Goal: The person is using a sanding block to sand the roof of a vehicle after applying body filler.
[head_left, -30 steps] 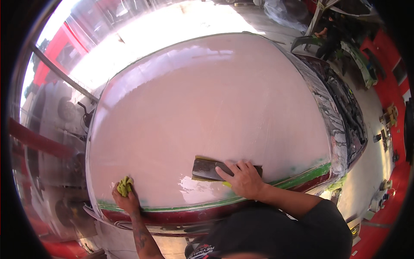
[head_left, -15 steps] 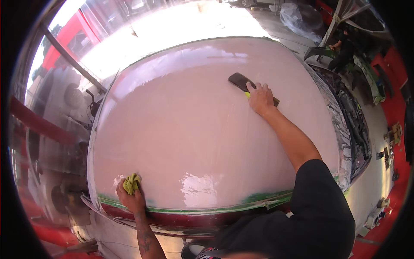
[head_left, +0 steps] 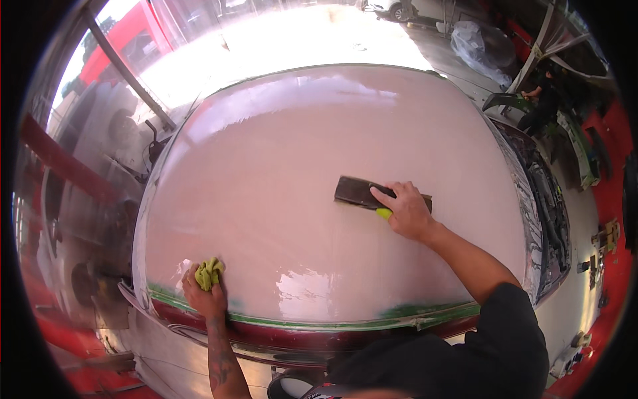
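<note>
A wet car roof (head_left: 279, 173), coated pale pink, fills the middle of the view. My right hand (head_left: 410, 211) is closed on a long dark sanding block (head_left: 359, 192), which lies against the roof right of centre. A bit of bright yellow-green (head_left: 383, 213) shows under that hand. At the near left corner my left hand (head_left: 203, 296) rests on the roof, its fingers wrapped round a crumpled yellow-green cloth (head_left: 209, 273). Green masking tape (head_left: 319, 324) runs along the near roof edge, above dark red bodywork (head_left: 292, 341).
A bucket (head_left: 296, 384) stands below the near side of the car. To the right, a person in dark clothes (head_left: 541, 106) is beside a green-edged bumper (head_left: 577, 149). Clear plastic sheeting (head_left: 477, 50) lies at the far right, and a metal post (head_left: 126, 70) rises at the left.
My right hand has drawn the sanding block nearer to me, and the block now lies more crosswise. My left hand with the cloth has barely moved. The view has shifted slightly.
</note>
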Motion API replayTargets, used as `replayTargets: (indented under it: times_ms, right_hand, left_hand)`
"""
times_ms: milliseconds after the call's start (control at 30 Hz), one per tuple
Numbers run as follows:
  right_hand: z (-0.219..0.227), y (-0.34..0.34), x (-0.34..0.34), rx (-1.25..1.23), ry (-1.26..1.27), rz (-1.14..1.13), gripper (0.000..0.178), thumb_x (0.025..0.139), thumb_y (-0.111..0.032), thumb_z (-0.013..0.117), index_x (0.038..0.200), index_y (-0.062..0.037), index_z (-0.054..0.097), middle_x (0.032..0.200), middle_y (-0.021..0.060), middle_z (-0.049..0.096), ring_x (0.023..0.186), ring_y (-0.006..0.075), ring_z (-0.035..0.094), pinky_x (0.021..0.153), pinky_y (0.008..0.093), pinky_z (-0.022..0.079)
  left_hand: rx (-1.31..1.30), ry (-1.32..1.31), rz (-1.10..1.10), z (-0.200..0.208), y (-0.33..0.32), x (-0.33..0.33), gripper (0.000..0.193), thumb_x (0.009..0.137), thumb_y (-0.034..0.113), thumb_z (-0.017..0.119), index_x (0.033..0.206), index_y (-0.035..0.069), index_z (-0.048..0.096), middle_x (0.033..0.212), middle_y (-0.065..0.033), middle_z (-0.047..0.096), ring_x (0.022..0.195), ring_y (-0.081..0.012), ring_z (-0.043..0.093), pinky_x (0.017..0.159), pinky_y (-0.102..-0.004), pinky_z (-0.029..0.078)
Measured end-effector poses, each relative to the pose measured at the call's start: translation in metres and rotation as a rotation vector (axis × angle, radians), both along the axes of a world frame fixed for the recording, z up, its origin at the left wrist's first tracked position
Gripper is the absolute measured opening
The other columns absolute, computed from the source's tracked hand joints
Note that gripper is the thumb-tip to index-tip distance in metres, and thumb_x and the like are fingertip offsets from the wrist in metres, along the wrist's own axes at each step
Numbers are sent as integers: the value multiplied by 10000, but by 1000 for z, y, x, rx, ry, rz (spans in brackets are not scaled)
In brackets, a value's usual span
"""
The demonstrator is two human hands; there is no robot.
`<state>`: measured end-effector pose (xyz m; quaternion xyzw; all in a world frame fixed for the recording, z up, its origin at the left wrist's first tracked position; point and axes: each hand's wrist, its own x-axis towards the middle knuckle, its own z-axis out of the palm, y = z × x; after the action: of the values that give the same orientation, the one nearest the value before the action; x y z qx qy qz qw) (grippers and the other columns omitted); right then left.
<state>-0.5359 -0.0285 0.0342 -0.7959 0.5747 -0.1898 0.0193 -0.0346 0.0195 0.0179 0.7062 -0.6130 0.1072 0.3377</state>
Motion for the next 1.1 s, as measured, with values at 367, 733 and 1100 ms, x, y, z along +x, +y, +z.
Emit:
replayTargets:
  times_ms: [367, 733, 1100]
  right_hand:
    - [-7, -36, 19, -50, 76, -74, 576, 799, -89, 671, 1370, -125, 612, 1278, 163, 575, 1062, 353, 544, 903, 454, 476]
    - [21, 24, 39, -103, 165, 391, 596, 737, -196, 800, 1305, -135, 632, 1202, 121, 603, 939, 321, 594, 789, 434, 533]
    - [0, -90, 77, -89, 178, 93, 556, 850, -157, 652, 1401, -138, 576, 1282, 185, 593, 1084, 374, 560, 911, 457, 482]
  left_hand:
    - [6, -6, 38, -5, -4, -1, 501, 762, 194, 709, 1249, 131, 611, 1253, -141, 587, 1169, -377, 552, 971, -512, 422]
    - [51, -26, 56, 4, 7, -12, 501, 762, 200, 718, 1247, 134, 613, 1247, -136, 589, 1146, -371, 563, 967, -483, 432]
    - [44, -17, 48, 5, -7, -10, 524, 746, 206, 723, 1256, 168, 612, 1246, -107, 584, 1134, -353, 571, 938, -491, 448]
